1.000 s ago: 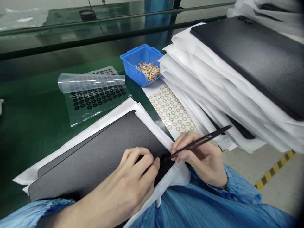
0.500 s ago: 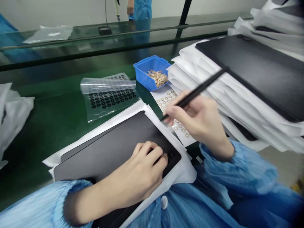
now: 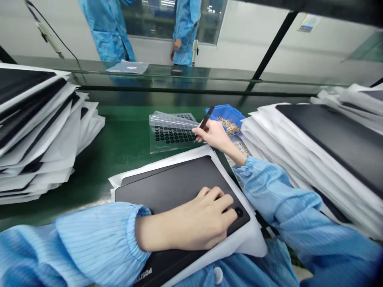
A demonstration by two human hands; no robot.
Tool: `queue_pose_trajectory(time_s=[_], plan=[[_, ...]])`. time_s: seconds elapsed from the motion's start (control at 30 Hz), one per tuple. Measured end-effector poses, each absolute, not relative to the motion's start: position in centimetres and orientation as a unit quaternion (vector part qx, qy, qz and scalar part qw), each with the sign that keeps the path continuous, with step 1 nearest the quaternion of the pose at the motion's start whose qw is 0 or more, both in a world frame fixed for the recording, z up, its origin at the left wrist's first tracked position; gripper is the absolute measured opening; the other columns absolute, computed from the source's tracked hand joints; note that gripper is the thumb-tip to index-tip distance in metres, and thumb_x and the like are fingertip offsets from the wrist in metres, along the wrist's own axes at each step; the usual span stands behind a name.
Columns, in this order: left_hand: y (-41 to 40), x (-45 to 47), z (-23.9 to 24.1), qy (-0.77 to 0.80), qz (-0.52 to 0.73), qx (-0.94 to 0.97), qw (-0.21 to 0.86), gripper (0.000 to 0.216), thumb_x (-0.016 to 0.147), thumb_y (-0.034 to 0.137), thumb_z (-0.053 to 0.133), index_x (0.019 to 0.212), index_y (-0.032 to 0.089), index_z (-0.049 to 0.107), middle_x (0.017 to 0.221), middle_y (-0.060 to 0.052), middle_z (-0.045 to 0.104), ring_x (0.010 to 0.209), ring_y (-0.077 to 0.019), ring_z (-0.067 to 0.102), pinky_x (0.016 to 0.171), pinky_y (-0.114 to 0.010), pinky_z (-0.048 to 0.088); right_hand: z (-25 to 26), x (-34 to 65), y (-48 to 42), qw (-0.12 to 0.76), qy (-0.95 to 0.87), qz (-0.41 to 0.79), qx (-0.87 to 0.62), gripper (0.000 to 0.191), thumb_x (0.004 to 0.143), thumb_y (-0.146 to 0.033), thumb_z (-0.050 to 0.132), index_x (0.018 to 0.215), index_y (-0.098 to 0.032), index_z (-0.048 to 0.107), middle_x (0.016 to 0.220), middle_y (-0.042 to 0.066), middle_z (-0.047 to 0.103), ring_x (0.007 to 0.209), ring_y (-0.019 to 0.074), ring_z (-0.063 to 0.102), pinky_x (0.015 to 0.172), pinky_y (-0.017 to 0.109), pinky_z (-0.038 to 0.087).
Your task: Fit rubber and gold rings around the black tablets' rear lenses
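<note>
My left hand point(image 3: 203, 217) lies with curled fingers on a black panel point(image 3: 176, 185), close to a small round black pad near its corner. The panel rests on white wrap in front of me. My right hand point(image 3: 212, 135) is stretched forward and grips black tweezers point(image 3: 206, 119). Their tip is over a clear film sheet point(image 3: 172, 131) that carries rows of small black rings. Just right of it stands a blue bin point(image 3: 227, 115) holding tan rings, and a white sheet of tan rings point(image 3: 241, 147) lies partly under my right wrist.
Stacks of black panels in white wrap rise at the left point(image 3: 36, 127) and at the right point(image 3: 323, 151). The green bench point(image 3: 119, 139) runs between them. Two people in blue coats point(image 3: 107, 32) stand beyond a glass shelf at the back.
My right hand has gone from the panel's corner forward and left, across the tan-ring sheet to the black-ring film. My head has lifted. The left hand stays on the panel.
</note>
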State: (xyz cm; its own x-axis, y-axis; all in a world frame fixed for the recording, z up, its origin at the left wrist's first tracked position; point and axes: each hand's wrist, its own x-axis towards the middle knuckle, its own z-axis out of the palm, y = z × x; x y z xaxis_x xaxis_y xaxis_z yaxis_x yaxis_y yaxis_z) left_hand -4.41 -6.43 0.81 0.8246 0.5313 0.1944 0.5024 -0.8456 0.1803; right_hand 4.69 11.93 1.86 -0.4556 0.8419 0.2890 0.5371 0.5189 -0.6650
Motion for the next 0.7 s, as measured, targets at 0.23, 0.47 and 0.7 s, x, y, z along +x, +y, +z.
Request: queue_pose_trajectory(time_s=[0.23, 0.47, 0.7], plan=[[-6.2, -4.5, 0.8, 0.276, 0.118, 0.952, 0.062, 0.017, 0.090, 0.019, 0.040, 0.095, 0.013, 0.055, 0.092, -0.005, 0.048, 0.085, -0.0189, 0.041, 0.073, -0.031, 0.039, -0.5, 5.8, 13.2, 0.292, -0.821, 0.227, -0.435, 0.012, 0.081, -0.022, 0.059, 0.072, -0.014, 0.059, 0.060, 0.003, 0.066, 0.058, 0.0158, 0.064, 0.060, 0.025, 0.049], [-4.4, -5.6, 0.4, 0.343, 0.149, 0.925, 0.060, 0.016, 0.089, 0.016, 0.040, 0.097, 0.014, 0.053, 0.095, -0.008, 0.049, 0.089, -0.0211, 0.043, 0.081, -0.033, 0.041, 3.5, 7.8, 10.6, 0.287, -0.838, 0.155, -0.438, 0.015, 0.084, -0.021, 0.051, 0.074, -0.015, 0.060, 0.075, 0.005, 0.065, 0.072, 0.0167, 0.058, 0.069, 0.027, 0.041], [-0.5, -8.3, -0.5, 0.507, 0.217, 0.834, 0.020, 0.015, 0.087, 0.021, 0.041, 0.100, 0.014, 0.047, 0.099, -0.010, 0.048, 0.093, -0.0246, 0.043, 0.084, -0.042, 0.041, 3.1, 12.4, 5.8, 0.182, -0.816, 0.172, -0.521, 0.020, 0.082, -0.026, 0.050, 0.064, -0.017, 0.052, 0.062, 0.004, 0.058, 0.061, 0.0180, 0.053, 0.057, 0.027, 0.031]])
